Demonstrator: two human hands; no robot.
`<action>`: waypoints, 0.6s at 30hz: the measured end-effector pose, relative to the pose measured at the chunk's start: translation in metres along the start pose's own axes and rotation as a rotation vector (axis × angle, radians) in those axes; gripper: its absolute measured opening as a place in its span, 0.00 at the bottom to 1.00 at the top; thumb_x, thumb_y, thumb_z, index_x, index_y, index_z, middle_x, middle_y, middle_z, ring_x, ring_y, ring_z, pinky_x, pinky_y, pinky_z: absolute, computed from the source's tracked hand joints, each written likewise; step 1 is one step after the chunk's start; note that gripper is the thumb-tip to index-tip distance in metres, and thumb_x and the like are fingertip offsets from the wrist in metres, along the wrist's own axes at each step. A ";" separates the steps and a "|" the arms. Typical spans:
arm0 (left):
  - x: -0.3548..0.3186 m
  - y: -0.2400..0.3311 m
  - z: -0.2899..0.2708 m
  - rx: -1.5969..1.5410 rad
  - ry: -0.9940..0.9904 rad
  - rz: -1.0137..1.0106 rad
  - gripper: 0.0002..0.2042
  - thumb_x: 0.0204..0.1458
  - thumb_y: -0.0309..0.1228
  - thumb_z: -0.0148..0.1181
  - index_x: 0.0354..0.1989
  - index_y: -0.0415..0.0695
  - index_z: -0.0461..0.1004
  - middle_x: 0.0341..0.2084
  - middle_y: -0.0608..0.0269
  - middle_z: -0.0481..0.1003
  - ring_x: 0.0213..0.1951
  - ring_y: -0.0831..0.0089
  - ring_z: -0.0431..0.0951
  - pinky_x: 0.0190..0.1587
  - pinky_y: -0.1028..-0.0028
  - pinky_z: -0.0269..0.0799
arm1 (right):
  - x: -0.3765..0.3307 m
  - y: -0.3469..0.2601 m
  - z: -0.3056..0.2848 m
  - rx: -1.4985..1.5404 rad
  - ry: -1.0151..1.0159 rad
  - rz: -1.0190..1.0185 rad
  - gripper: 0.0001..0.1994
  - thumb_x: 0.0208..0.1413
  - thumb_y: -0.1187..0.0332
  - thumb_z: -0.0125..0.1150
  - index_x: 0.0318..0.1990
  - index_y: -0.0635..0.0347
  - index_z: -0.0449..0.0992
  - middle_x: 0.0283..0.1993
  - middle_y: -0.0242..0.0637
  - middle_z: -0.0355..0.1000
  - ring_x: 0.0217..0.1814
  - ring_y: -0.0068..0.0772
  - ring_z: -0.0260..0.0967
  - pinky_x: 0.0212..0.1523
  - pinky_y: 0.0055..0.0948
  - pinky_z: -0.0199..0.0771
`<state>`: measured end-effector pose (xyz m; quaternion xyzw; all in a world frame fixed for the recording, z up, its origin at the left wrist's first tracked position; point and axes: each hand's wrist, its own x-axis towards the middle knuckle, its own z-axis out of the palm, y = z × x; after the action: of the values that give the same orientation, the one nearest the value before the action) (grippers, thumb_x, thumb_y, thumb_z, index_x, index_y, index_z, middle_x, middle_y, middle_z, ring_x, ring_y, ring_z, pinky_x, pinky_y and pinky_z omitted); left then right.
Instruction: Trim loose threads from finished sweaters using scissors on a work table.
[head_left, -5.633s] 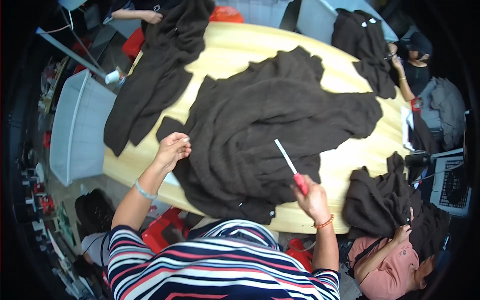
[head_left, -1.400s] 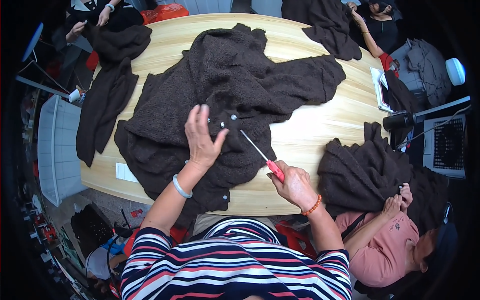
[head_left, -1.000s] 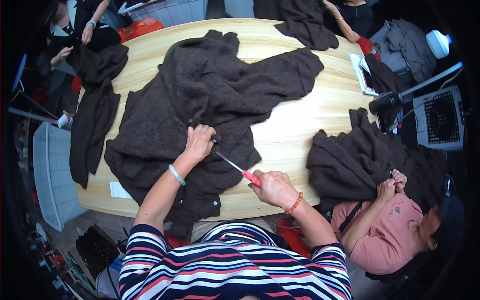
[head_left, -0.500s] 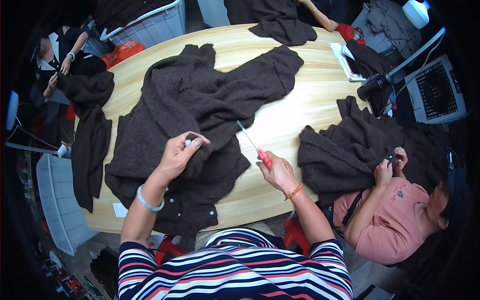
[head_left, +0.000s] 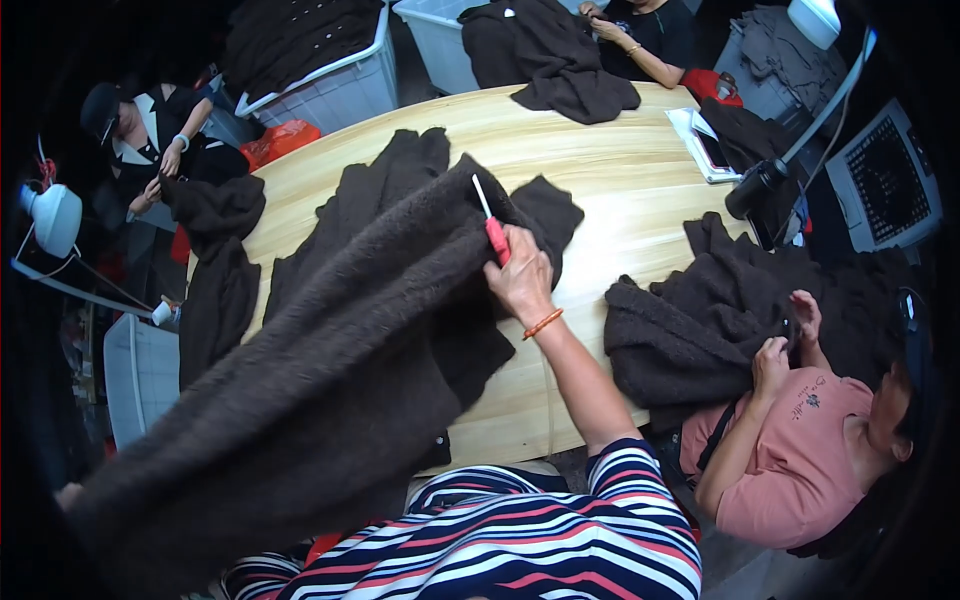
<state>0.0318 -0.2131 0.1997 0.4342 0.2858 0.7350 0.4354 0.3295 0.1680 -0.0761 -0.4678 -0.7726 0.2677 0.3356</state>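
A dark brown knitted garment [head_left: 300, 370] is stretched in a long, partly blurred sweep from the table's middle to the lower left. At its lower left end my left hand [head_left: 68, 495] grips the cloth; only a bit of the fingers shows. My right hand [head_left: 522, 275] is closed on a red-handled tool [head_left: 497, 240] with a thin, pale metal shaft pointing up and away. The tool and fingers lie against the garment's right end; whether these fingers also pinch cloth, I cannot tell. More dark knit [head_left: 395, 170] lies behind the lifted part.
On my right a person in a pink shirt [head_left: 800, 450] handles another dark garment [head_left: 690, 320]. Two others work at the far left and far side. A light wooden table [head_left: 590, 160] carries a white tray [head_left: 700, 145], a black cylinder [head_left: 757, 185] and lamps. Bins [head_left: 330, 100] stand behind.
My left hand has swung far to the lower left, drawing the garment out with it. My right hand has risen slightly and moved a little left, still holding the red-handled tool.
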 end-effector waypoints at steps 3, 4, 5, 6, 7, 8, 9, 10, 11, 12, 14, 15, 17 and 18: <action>-0.030 -0.001 -0.026 0.132 0.414 0.102 0.10 0.60 0.33 0.54 0.43 0.40 0.74 0.35 0.56 0.76 0.37 0.67 0.77 0.40 0.73 0.74 | 0.025 -0.001 -0.013 -0.035 0.021 -0.049 0.14 0.47 0.65 0.66 0.39 0.57 0.71 0.38 0.47 0.73 0.41 0.56 0.72 0.40 0.47 0.72; -0.038 -0.003 -0.028 0.178 0.551 0.134 0.11 0.60 0.34 0.54 0.44 0.41 0.74 0.38 0.56 0.76 0.39 0.68 0.77 0.42 0.73 0.74 | 0.033 -0.007 -0.019 -0.043 0.028 -0.058 0.13 0.49 0.64 0.66 0.38 0.58 0.71 0.37 0.48 0.74 0.39 0.57 0.72 0.39 0.47 0.72; -0.017 -0.012 -0.041 0.221 0.693 0.173 0.11 0.60 0.34 0.54 0.46 0.41 0.73 0.40 0.56 0.76 0.42 0.68 0.77 0.44 0.74 0.74 | 0.039 -0.009 -0.014 -0.055 0.025 -0.115 0.13 0.50 0.63 0.66 0.39 0.58 0.71 0.36 0.49 0.74 0.37 0.57 0.73 0.39 0.47 0.72; 0.009 0.005 -0.097 0.261 0.826 0.205 0.12 0.60 0.34 0.54 0.47 0.41 0.73 0.43 0.56 0.76 0.44 0.68 0.77 0.46 0.74 0.74 | 0.045 -0.001 -0.006 -0.083 -0.017 -0.125 0.14 0.49 0.62 0.66 0.39 0.58 0.71 0.37 0.50 0.75 0.38 0.58 0.73 0.40 0.48 0.72; -0.026 0.033 -0.200 0.611 0.994 0.136 0.16 0.58 0.37 0.57 0.51 0.42 0.72 0.47 0.57 0.74 0.46 0.66 0.76 0.48 0.70 0.73 | 0.046 -0.011 0.001 -0.098 -0.111 -0.103 0.15 0.49 0.62 0.67 0.39 0.59 0.71 0.36 0.50 0.75 0.40 0.57 0.73 0.41 0.48 0.72; -0.058 0.027 -0.269 0.968 1.189 -0.158 0.18 0.56 0.38 0.61 0.52 0.41 0.72 0.49 0.57 0.74 0.47 0.64 0.75 0.51 0.67 0.71 | 0.045 -0.019 0.008 -0.131 -0.206 -0.078 0.16 0.49 0.61 0.67 0.39 0.59 0.71 0.36 0.51 0.75 0.41 0.57 0.73 0.43 0.48 0.72; -0.045 -0.042 -0.260 1.293 1.278 -0.420 0.18 0.55 0.38 0.63 0.50 0.41 0.75 0.41 0.58 0.77 0.40 0.69 0.77 0.42 0.72 0.74 | 0.042 -0.010 0.005 -0.161 -0.205 -0.056 0.16 0.49 0.61 0.67 0.39 0.59 0.71 0.36 0.51 0.75 0.41 0.57 0.73 0.43 0.48 0.72; -0.067 -0.078 -0.272 1.706 0.993 -0.173 0.19 0.54 0.35 0.63 0.51 0.40 0.73 0.41 0.57 0.76 0.43 0.66 0.77 0.44 0.69 0.73 | 0.036 -0.010 0.007 -0.197 -0.389 -0.069 0.16 0.49 0.60 0.67 0.39 0.60 0.72 0.37 0.50 0.76 0.43 0.56 0.73 0.44 0.47 0.72; -0.030 -0.143 -0.205 1.928 0.825 -0.144 0.23 0.53 0.35 0.64 0.55 0.39 0.70 0.51 0.52 0.72 0.54 0.60 0.71 0.56 0.65 0.67 | 0.026 0.004 -0.001 -0.277 -0.567 -0.043 0.16 0.49 0.59 0.66 0.39 0.61 0.72 0.37 0.49 0.76 0.45 0.54 0.73 0.44 0.47 0.72; -0.007 -0.182 -0.149 1.980 0.528 -0.002 0.22 0.49 0.31 0.65 0.53 0.38 0.71 0.50 0.51 0.72 0.52 0.56 0.72 0.56 0.65 0.66 | 0.017 0.008 -0.008 -0.229 -0.692 -0.007 0.16 0.49 0.60 0.67 0.39 0.60 0.72 0.36 0.50 0.76 0.44 0.56 0.73 0.45 0.48 0.72; 0.027 -0.247 -0.060 1.758 -0.128 0.020 0.23 0.40 0.26 0.67 0.49 0.41 0.73 0.48 0.51 0.71 0.52 0.54 0.71 0.56 0.60 0.65 | -0.009 0.031 -0.015 -0.153 -0.775 -0.009 0.13 0.49 0.62 0.66 0.36 0.60 0.72 0.35 0.50 0.75 0.42 0.57 0.73 0.43 0.49 0.72; 0.034 -0.275 -0.039 1.652 -0.406 -0.109 0.23 0.40 0.28 0.65 0.49 0.43 0.73 0.48 0.51 0.71 0.52 0.54 0.71 0.56 0.57 0.63 | -0.021 0.036 -0.020 -0.151 -0.801 0.028 0.13 0.50 0.62 0.66 0.35 0.59 0.72 0.33 0.51 0.75 0.41 0.58 0.72 0.42 0.49 0.71; 0.026 -0.327 -0.033 1.818 -0.745 0.154 0.19 0.49 0.29 0.54 0.52 0.46 0.72 0.47 0.55 0.70 0.52 0.60 0.71 0.55 0.58 0.63 | -0.042 0.031 -0.026 -0.118 -0.771 0.073 0.13 0.52 0.61 0.64 0.35 0.59 0.71 0.30 0.53 0.74 0.38 0.59 0.72 0.39 0.49 0.71; 0.028 -0.341 -0.035 1.842 -0.850 0.234 0.19 0.52 0.29 0.50 0.54 0.47 0.71 0.45 0.57 0.70 0.50 0.62 0.71 0.55 0.60 0.62 | -0.054 0.032 -0.028 -0.054 -0.772 0.133 0.13 0.53 0.60 0.64 0.36 0.59 0.71 0.30 0.52 0.74 0.37 0.59 0.72 0.38 0.48 0.70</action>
<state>0.1276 -0.0338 -0.0780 0.8506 0.5176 0.0524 -0.0770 0.3867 0.1353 -0.0958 -0.3905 -0.8168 0.4246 -0.0103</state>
